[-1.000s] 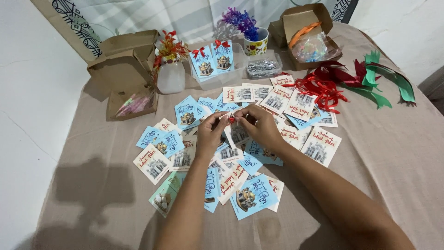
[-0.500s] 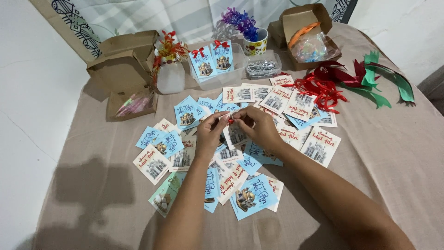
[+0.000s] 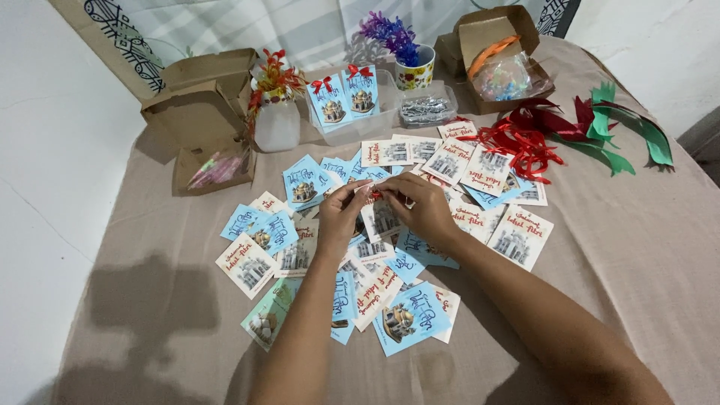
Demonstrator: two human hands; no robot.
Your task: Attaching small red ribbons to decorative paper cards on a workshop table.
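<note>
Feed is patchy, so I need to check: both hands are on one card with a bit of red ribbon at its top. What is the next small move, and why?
Probably finish fixing the red ribbon to the card both hands pinch: two cards in the clear tub already carry red bows, while the cards around lie bare.

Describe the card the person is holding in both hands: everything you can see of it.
The card is a small white paper rectangle with a printed building picture, held upright just above the scattered cards. The left hand and right hand pinch its top edge, where a bit of red ribbon shows. Fingers hide most of its top; its lower part is visible.
</note>
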